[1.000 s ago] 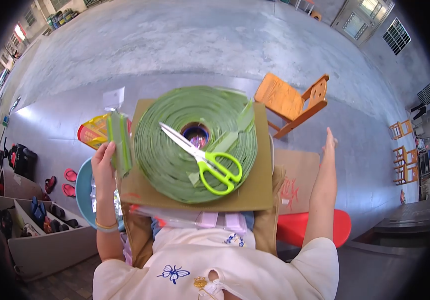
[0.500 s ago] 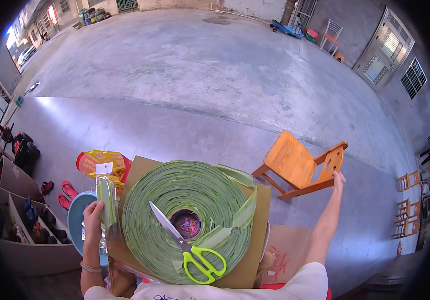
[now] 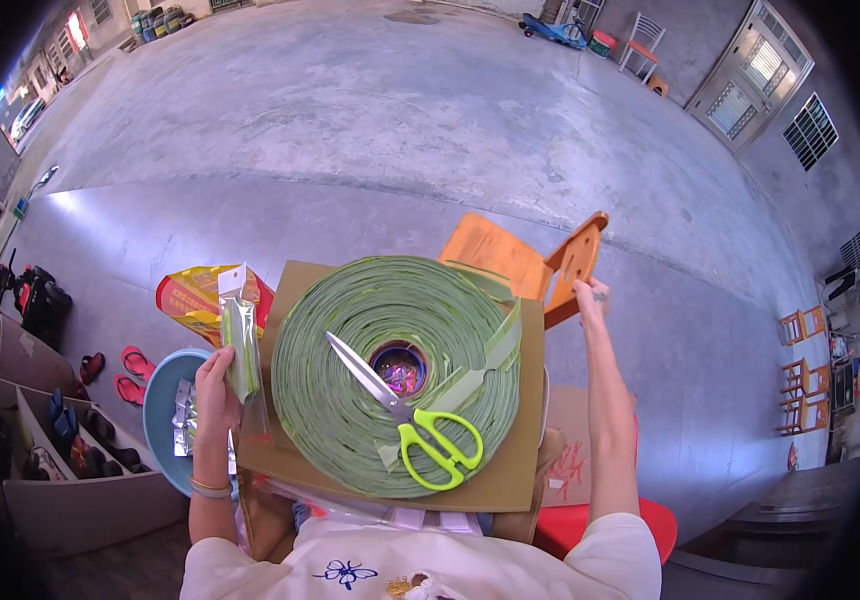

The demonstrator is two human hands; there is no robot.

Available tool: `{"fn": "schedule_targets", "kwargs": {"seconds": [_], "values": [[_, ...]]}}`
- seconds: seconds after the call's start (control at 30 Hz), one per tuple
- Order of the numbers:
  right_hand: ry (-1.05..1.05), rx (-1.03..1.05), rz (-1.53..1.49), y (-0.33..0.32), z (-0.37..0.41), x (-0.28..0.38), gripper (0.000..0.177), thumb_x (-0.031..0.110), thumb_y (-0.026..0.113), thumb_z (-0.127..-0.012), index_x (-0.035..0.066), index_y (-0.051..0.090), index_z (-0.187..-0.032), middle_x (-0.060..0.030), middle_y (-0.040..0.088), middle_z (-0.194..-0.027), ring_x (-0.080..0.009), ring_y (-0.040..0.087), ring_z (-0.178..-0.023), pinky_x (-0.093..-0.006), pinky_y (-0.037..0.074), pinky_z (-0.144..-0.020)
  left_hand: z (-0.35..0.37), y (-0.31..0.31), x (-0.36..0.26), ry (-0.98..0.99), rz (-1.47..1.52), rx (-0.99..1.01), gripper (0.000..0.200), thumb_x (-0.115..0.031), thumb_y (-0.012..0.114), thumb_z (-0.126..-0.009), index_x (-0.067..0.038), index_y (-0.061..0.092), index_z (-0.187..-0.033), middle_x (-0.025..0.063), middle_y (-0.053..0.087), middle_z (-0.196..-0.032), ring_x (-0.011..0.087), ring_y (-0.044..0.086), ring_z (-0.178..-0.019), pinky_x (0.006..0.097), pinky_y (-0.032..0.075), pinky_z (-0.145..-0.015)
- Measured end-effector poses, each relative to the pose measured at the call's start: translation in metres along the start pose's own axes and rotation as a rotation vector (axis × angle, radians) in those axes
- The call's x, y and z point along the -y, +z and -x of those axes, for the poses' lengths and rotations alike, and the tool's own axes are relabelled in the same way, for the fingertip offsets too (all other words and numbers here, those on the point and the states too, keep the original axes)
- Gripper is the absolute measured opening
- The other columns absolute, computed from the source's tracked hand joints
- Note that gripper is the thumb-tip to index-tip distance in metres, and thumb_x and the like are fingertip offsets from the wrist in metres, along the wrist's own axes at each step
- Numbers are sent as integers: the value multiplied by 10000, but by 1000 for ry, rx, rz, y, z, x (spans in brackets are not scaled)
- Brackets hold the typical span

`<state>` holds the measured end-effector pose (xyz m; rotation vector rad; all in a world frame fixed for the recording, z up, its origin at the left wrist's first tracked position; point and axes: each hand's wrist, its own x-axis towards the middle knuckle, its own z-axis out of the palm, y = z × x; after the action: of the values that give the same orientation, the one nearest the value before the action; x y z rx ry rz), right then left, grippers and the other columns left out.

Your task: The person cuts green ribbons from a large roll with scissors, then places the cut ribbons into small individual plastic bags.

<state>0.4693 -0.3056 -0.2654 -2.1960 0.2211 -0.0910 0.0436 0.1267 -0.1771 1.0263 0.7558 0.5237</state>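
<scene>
My left hand (image 3: 214, 385) is closed around a clear plastic packet (image 3: 240, 345) with a white hang tab and green contents. At arm's length, my right hand (image 3: 591, 298) grips the backrest of a small wooden chair (image 3: 500, 249). Part of that chair's seat and its legs are hidden behind a big roll of green strip material (image 3: 320, 400), whose loose ends lie across its right side. The roll lies flat on a brown cardboard sheet (image 3: 495, 485) over my lap. Scissors with lime-green handles (image 3: 440, 450) rest on the roll, blades pointing up and left.
Left of me stand a blue basin (image 3: 157, 405) holding silvery packets and a red-and-yellow bag (image 3: 195, 300). Farther left are red sandals (image 3: 132, 375) and a shoe rack (image 3: 90, 500). A red stool (image 3: 650, 530) sits at my right; more wooden chairs (image 3: 795, 380) line the right side.
The wooden chair has moved left with my right hand, so the roll now covers part of it. The roll, scissors and left-hand packet appear higher and slightly right in the view.
</scene>
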Motion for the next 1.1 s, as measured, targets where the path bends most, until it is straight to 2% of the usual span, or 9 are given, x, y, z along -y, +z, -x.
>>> {"fn": "schedule_targets", "kwargs": {"seconds": [0.07,0.13,0.23,0.33,0.53,0.63,0.73,0.83,1.1], "values": [[11,40,-16,22,41,38,307,209,592,-607,66,692,-860,-62,644,-679,-186,600,-654,-319,460,-629,4,-2,-2,22,52,47,180,-121,493,-896,27,567,-965,74,620,-871,139,609,-762,274,495,-707],[-64,147,-20,50,42,36,441,286,630,-655,37,648,-1018,-107,659,-835,-210,614,-733,-328,469,-691,9,2,-4,22,96,78,174,-116,489,-897,25,567,-962,72,620,-870,137,608,-763,275,493,-711],[-25,184,-276,75,37,32,721,421,648,-706,-31,469,-1237,-191,573,-1111,-248,583,-945,-334,445,-821,13,1,-1,24,109,126,145,-115,499,-895,6,571,-930,57,618,-856,121,602,-752,267,493,-690],[0,208,-279,52,51,33,939,521,635,-724,-87,263,-1334,-248,412,-1288,-279,472,-1139,-340,380,-933,15,-3,10,-2,88,182,125,-118,516,-890,-10,580,-901,40,617,-838,107,597,-738,253,492,-670],[65,373,-455,8,119,32,841,490,583,-783,-98,297,-1312,-252,385,-1312,-284,406,-1210,-339,337,-977,18,-2,22,-47,68,249,121,-120,523,-889,-18,585,-909,32,622,-840,94,597,-729,241,496,-659],[33,185,-303,-2,146,20,544,374,521,-868,-20,460,-1238,-127,518,-1213,-207,510,-1073,-302,388,-908,18,-2,23,-59,51,271,122,-120,522,-889,-17,584,-912,34,623,-843,97,601,-732,247,501,-657],[-42,368,-441,-19,166,23,447,304,486,-897,-10,484,-1215,-106,561,-1150,-178,534,-1007,-283,404,-869,19,0,22,-59,57,256,123,-122,522,-890,-16,579,-915,40,624,-842,104,606,-731,254,509,-652],[-76,231,-427,-23,173,30,360,203,426,-916,-20,513,-1184,-104,600,-1079,-159,546,-958,-280,408,-851,22,1,24,-62,57,270,127,-125,521,-891,-15,575,-923,43,624,-846,107,608,-734,255,513,-648],[-91,335,-483,-8,168,9,348,172,413,-913,-3,501,-1200,-100,596,-1085,-161,550,-956,-275,414,-844,27,-3,29,-30,51,251,136,-126,523,-889,-10,576,-935,47,623,-859,106,607,-739,253,512,-649]]}}
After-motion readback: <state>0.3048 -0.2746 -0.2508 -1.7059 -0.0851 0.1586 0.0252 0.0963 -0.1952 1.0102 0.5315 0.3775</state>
